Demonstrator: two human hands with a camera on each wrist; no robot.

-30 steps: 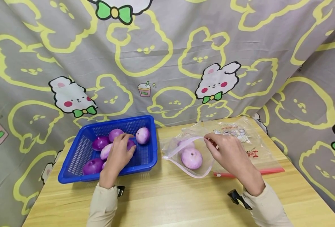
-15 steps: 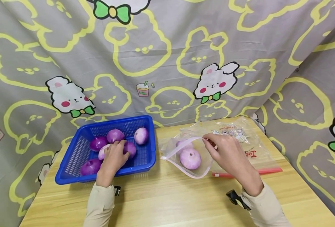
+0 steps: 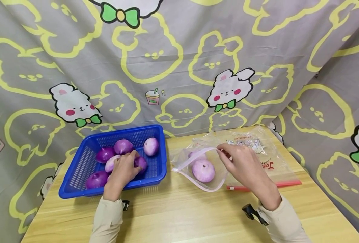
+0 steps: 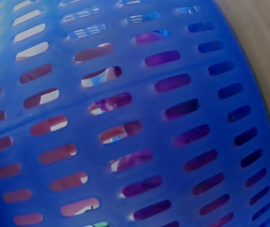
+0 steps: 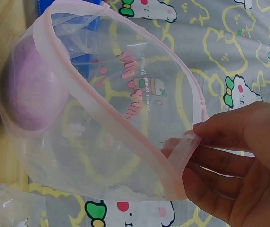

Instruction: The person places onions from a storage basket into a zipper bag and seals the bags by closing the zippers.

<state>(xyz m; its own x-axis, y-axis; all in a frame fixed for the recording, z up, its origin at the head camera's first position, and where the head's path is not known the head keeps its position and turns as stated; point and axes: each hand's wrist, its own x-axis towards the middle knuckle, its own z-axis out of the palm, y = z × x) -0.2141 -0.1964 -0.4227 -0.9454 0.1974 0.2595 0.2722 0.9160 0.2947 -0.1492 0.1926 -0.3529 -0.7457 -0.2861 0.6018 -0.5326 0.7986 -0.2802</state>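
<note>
In the head view, my left hand (image 3: 124,171) reaches into a blue plastic basket (image 3: 67,192), its fingers and thumb about the left side of a red onion (image 3: 141,163). Part of that onion is hidden by the hand. Several more onions lie around it, among them a dark one (image 3: 97,180) and a pale one (image 3: 151,146). My right hand (image 3: 244,164) pinches the pale pink zip rim of a clear zip bag (image 5: 111,125), whose mouth stands wide apart. A peeled-looking purple onion (image 3: 203,170) lies inside, with another (image 3: 197,155) behind it.
A second clear bag with a red zip (image 3: 284,183) and printed figures lies flat at the right of the wooden table (image 3: 173,216). A grey patterned cloth (image 3: 179,60) hangs behind. The left wrist view is filled by the basket's slotted wall (image 4: 139,118).
My left hand has settled lower into the basket, and the onion beside its fingers has shifted slightly right and nearer. The right hand keeps holding the bag's rim in place.
</note>
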